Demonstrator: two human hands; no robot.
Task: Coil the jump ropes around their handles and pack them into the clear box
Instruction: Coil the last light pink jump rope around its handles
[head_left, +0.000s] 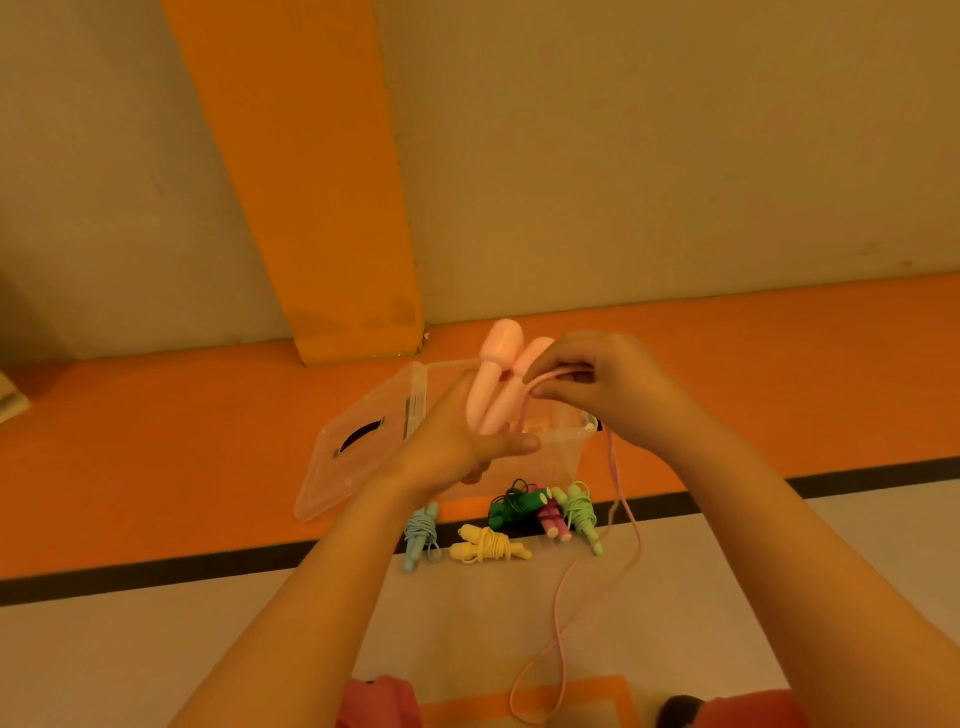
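Observation:
My left hand (457, 441) grips the two pink handles (493, 379) of a jump rope, holding them upright together above the clear box (566, 457). My right hand (597, 384) pinches the pink cord (623, 519) beside the handles; the cord hangs down in a long loop to the floor near my knees. On the floor in front of the box lie coiled ropes: blue (422, 535), yellow (488, 544), dark green (515, 506), magenta (551, 519) and light green (583, 512).
The box's clear lid (358, 457) leans against its left side on the orange floor band. A black stripe (156, 569) separates orange from the pale floor. An orange pillar (337, 208) and beige wall stand behind. My knees show at the bottom.

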